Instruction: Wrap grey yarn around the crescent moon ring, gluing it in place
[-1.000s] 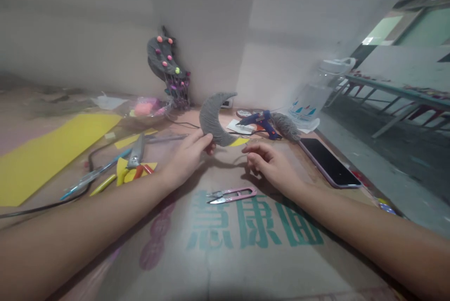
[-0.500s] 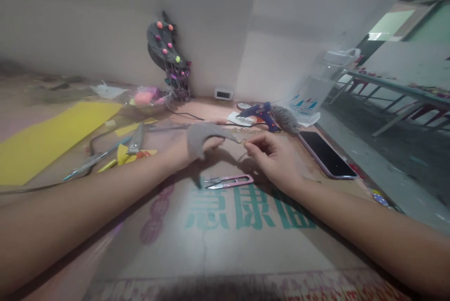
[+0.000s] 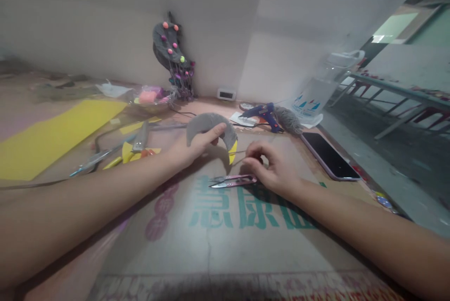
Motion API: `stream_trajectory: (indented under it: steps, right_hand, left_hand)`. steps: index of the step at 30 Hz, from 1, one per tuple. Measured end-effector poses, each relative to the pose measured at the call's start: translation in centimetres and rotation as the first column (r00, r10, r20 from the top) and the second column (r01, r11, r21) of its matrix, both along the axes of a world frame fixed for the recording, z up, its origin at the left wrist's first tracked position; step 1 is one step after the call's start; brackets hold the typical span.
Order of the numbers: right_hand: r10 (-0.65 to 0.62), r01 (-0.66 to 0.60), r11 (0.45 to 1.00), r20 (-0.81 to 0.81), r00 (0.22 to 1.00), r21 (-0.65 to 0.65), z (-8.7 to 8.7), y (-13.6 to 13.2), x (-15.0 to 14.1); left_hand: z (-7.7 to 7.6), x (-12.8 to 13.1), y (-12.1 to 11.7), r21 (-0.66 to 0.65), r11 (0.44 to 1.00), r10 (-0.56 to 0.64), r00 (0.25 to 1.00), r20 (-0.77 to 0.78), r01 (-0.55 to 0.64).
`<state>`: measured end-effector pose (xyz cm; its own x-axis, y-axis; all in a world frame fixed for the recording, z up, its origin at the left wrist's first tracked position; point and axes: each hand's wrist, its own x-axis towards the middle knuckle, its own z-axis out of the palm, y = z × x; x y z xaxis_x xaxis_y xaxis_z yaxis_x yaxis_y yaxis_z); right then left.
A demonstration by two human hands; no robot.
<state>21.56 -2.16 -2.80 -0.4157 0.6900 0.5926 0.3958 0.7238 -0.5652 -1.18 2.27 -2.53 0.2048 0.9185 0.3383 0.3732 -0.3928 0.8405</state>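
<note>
My left hand (image 3: pixel 191 148) is closed on a crescent (image 3: pixel 208 122) wrapped in grey yarn, its thumb lying across the front. A bare yellow tip (image 3: pixel 232 152) shows at the crescent's lower right end. From that tip a thin strand of grey yarn (image 3: pixel 239 153) runs to my right hand (image 3: pixel 272 165), whose thumb and curled fingers are closed around it. Just below the right fingertips lies a pair of pink-handled thread snips (image 3: pixel 234 181) on the printed brown board (image 3: pixel 168 259).
Yellow sheet (image 3: pixel 63 137), scissors (image 3: pixel 140 138) and a pen lie left. Behind are a pompom-trimmed grey crescent (image 3: pixel 164 48), bagged pompoms (image 3: pixel 149 97) and a small clock (image 3: pixel 226 94). Right are a blue glue gun (image 3: pixel 263 114), yarn bundle (image 3: pixel 287 120), phone (image 3: pixel 330 156) and bottle (image 3: pixel 316 87).
The crescent has turned in my left hand, from upright to arching with its yellow tip downward. My right hand has closed on the yarn and moved down slightly toward the snips.
</note>
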Motion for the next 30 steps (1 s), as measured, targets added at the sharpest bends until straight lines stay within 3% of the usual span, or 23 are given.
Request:
stream_trajectory:
  steps: [4,7,21,27,30]
  right_hand:
    - [-0.205,0.202,0.978,-0.07,0.976,-0.048,0.3,0.7,0.2]
    - [-0.249,0.244,0.966,-0.046,0.968,-0.084,0.2,1.3,0.1]
    - [-0.069,0.066,0.979,-0.01,0.998,-0.192,0.7,1.3,-0.4]
    - [-0.047,0.034,0.977,-0.056,0.997,-0.212,0.6,1.2,-0.5]
    - [-0.036,0.02,0.978,-0.071,0.997,-0.21,0.5,1.3,-0.5]
  left_hand:
    - [0.2,-0.3,-0.3,-0.196,0.971,0.12,0.987,-0.106,-0.139]
    - [0.3,-0.2,-0.6,-0.222,0.966,0.111,0.987,-0.118,-0.136]
    - [1.0,0.8,-1.1,-0.195,0.979,-0.066,0.996,-0.06,0.053]
    - [0.7,1.0,-1.3,-0.342,0.94,-0.033,0.996,-0.086,0.002]
    - [0.3,0.9,-0.9,-0.34,0.939,-0.074,0.995,-0.071,0.046]
